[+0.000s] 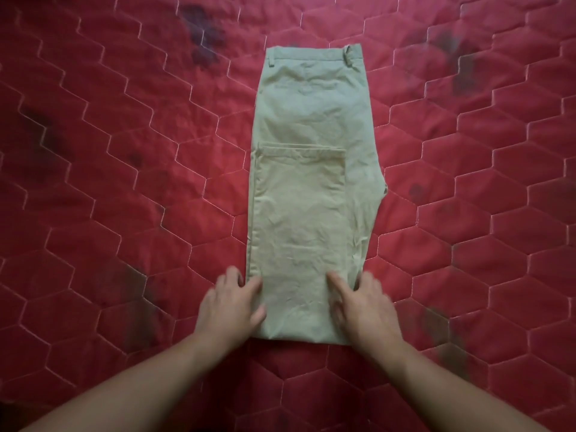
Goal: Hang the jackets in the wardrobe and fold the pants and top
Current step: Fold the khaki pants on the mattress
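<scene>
Pale khaki pants lie flat on the red quilted bed cover, waistband at the far end. Their legs are folded back on top, with the hems reaching about halfway up. My left hand rests on the near left edge of the fold with its fingers spread. On the near right edge lies my right hand, fingers straight and flat on the cloth. Neither hand grips the fabric. No jackets or top are in view.
The red cover with its hexagon stitching fills the whole view. Dark blotches mark it at the far left, far right and near my arms. No wardrobe is in view.
</scene>
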{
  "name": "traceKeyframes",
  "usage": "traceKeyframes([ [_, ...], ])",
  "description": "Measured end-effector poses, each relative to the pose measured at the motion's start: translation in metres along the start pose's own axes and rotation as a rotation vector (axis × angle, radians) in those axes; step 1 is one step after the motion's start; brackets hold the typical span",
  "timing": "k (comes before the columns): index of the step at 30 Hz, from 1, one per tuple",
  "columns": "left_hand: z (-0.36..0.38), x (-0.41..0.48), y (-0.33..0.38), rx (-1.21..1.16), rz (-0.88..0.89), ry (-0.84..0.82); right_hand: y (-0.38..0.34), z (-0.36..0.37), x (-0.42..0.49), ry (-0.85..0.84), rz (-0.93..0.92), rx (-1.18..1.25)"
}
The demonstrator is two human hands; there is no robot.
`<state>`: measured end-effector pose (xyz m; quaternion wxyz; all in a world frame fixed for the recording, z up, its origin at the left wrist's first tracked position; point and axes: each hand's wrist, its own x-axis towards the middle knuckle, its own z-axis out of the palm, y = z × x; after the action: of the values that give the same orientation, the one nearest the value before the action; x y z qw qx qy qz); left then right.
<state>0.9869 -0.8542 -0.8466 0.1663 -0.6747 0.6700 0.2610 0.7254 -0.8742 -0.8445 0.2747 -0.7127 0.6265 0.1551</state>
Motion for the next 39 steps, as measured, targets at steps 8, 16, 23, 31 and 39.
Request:
traceKeyframes([
  [8, -0.035, 0.138, 0.012, 0.081, 0.246, 0.467, -0.023, -0.037, 0.142, 0.390, -0.266, -0.214],
  [16, -0.051, 0.182, 0.011, 0.199, 0.200, 0.354, -0.014, -0.059, 0.182, 0.229, -0.176, -0.227],
  [23, -0.114, 0.271, 0.016, 0.243, 0.244, 0.486, -0.011, -0.124, 0.273, 0.315, -0.197, -0.238],
  [31, -0.128, 0.295, 0.019, 0.164, 0.183, 0.333, -0.008, -0.127, 0.293, 0.277, -0.185, -0.220],
  [39, -0.156, 0.358, 0.012, 0.089, 0.245, 0.287, 0.004, -0.146, 0.346, 0.315, -0.144, -0.197],
])
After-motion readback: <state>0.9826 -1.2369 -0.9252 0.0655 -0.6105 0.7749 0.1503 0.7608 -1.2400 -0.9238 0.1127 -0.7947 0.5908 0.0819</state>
